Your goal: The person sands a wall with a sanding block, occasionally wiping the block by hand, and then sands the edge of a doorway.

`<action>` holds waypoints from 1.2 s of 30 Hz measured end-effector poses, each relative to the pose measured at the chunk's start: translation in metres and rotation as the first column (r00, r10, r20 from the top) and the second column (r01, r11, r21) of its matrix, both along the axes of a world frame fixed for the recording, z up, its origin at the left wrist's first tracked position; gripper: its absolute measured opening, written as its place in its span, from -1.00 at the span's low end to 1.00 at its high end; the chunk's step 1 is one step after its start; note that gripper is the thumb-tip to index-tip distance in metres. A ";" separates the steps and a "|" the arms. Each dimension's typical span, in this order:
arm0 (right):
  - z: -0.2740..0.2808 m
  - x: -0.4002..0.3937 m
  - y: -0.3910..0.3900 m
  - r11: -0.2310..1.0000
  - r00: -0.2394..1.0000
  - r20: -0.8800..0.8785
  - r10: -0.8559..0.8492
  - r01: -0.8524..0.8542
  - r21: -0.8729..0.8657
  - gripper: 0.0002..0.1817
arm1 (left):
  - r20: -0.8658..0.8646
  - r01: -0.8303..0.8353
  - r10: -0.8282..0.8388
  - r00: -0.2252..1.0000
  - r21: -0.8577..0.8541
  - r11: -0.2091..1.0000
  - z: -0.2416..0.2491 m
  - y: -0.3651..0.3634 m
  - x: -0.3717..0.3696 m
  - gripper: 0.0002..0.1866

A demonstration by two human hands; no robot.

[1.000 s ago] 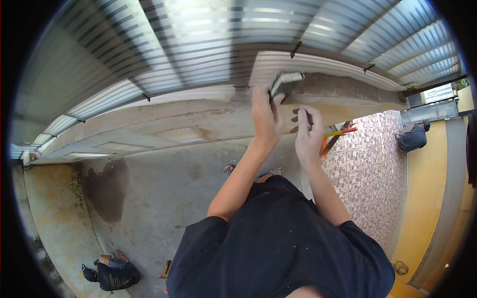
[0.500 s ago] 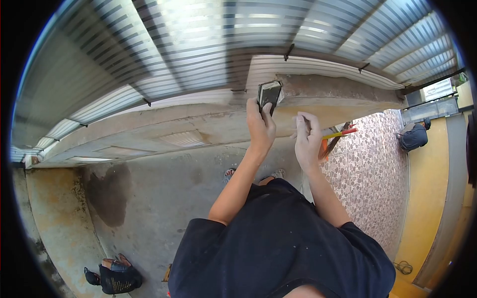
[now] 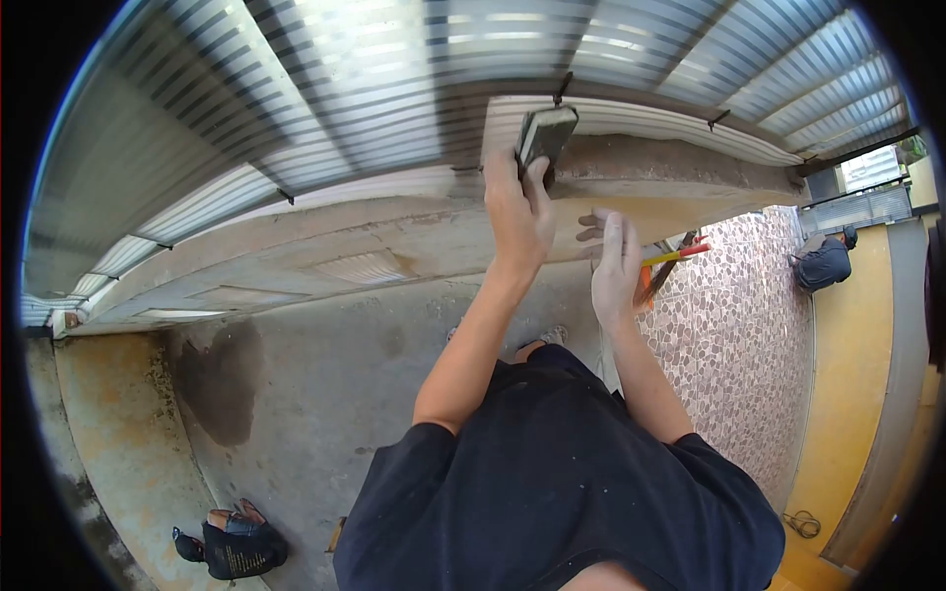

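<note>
My left hand (image 3: 519,215) is wrapped around a dark rectangular block (image 3: 548,136) with a pale side, which looks like a sanding block. It is raised, tilted, in front of the top of the plastered wall (image 3: 443,234); contact between block and wall cannot be made out. To the right and a little lower, my right hand (image 3: 616,271) is empty, its fingers stretched out and apart. Pale dust coats its skin. Just beyond it shows a yellow and red handle (image 3: 680,256), not held by me.
Corrugated translucent sheets (image 3: 384,79) rise above the wall. A person in dark clothes (image 3: 826,264) is at the far right, another (image 3: 241,547) at lower left. Patterned paving (image 3: 729,355) lies right; grey concrete floor (image 3: 325,384) with a dark stain (image 3: 219,384) lies left. A coiled cord (image 3: 803,524) rests lower right.
The block in my left hand has risen slightly and turned, showing more of its pale side. My right hand has moved slightly down and right, its fingers opening out from a curl.
</note>
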State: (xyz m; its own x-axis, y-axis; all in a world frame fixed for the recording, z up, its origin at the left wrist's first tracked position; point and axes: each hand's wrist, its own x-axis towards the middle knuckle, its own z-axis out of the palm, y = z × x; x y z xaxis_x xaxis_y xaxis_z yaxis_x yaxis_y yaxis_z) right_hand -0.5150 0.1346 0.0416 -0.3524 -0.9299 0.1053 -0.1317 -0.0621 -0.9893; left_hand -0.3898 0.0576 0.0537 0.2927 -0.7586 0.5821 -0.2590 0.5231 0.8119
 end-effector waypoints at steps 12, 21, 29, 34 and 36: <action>0.025 -0.019 0.004 0.919 0.427 0.853 0.301 -0.370 -0.140 0.01 | -0.086 0.020 -0.013 0.996 0.078 0.997 -0.002 0.000 -0.001 -0.89; 0.016 -0.031 0.015 0.905 0.192 0.944 0.268 -0.385 -0.179 0.02 | -0.029 -0.031 0.032 0.999 0.014 0.999 -0.008 -0.002 -0.001 -0.91; 0.015 -0.035 0.033 0.918 0.097 0.968 0.233 -0.350 -0.186 0.04 | -0.007 -0.045 0.047 0.999 0.151 0.987 -0.070 0.009 -0.005 -0.89; 0.018 -0.037 0.032 0.922 0.123 0.970 0.211 -0.354 -0.155 0.03 | -0.098 0.005 0.007 0.995 0.123 0.992 -0.024 0.009 -0.005 -0.90; 0.020 -0.039 0.033 0.923 0.130 0.965 0.226 -0.346 -0.169 0.00 | -0.103 -0.012 0.017 0.995 0.050 0.999 -0.022 0.002 -0.005 -0.89</action>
State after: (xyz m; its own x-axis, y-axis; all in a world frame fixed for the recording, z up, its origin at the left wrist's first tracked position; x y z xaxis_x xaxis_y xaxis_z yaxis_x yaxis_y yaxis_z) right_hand -0.5536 0.1676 0.0612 0.1778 -0.9706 -0.1621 0.9237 0.2215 -0.3127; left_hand -0.3953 0.0592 0.0313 0.3605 -0.7805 0.5108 -0.1802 0.4790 0.8591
